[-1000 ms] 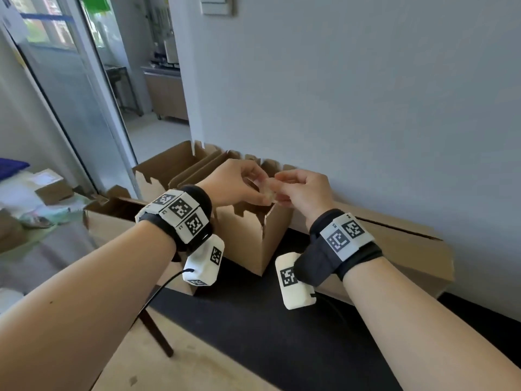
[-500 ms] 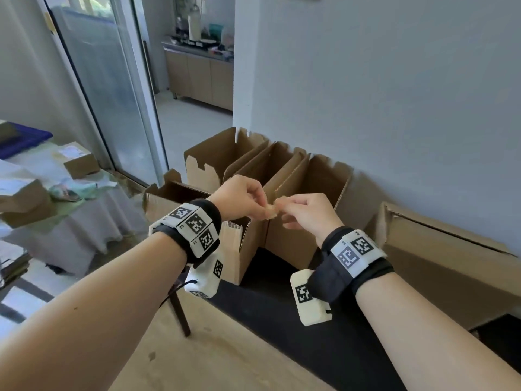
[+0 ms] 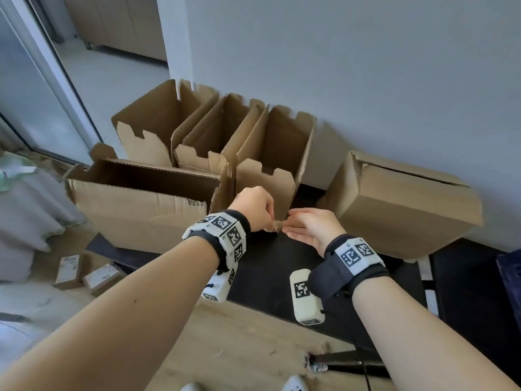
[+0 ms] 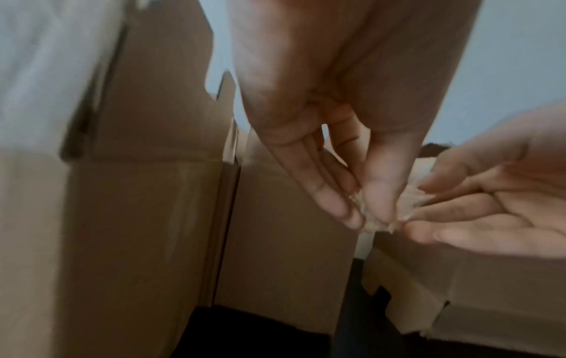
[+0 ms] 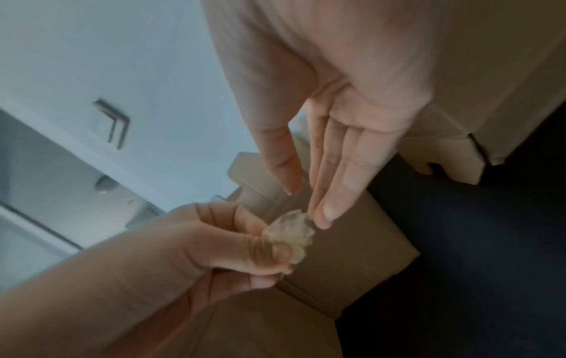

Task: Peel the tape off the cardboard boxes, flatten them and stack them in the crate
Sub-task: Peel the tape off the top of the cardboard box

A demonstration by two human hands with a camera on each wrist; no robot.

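A crumpled wad of clear tape [image 3: 279,224] hangs between my hands above the black table [image 3: 276,266]. My left hand [image 3: 270,225] pinches the tape wad [image 4: 372,225] between thumb and fingertips. Beside it, my right hand [image 3: 290,227] has its palm up and fingers straight; in the right wrist view only its fingertips [image 5: 324,216] touch the tape wad [image 5: 291,232]. Behind the hands three open cardboard boxes [image 3: 220,131] stand in a row by the wall. A larger open box [image 3: 141,207] is at the left. A closed box [image 3: 403,204] lies tilted at the right.
The grey wall [image 3: 366,66] runs close behind the boxes. Two small packages [image 3: 84,273] lie on the wooden floor at the left, near a white-draped table [image 3: 28,210]. A dark blue object [image 3: 511,280] shows at the right edge. A glass door is at the far left.
My view has tilted down and both hands have dropped lower in front of the boxes. The right hand's fingers have straightened off the tape wad, which the left hand still pinches.
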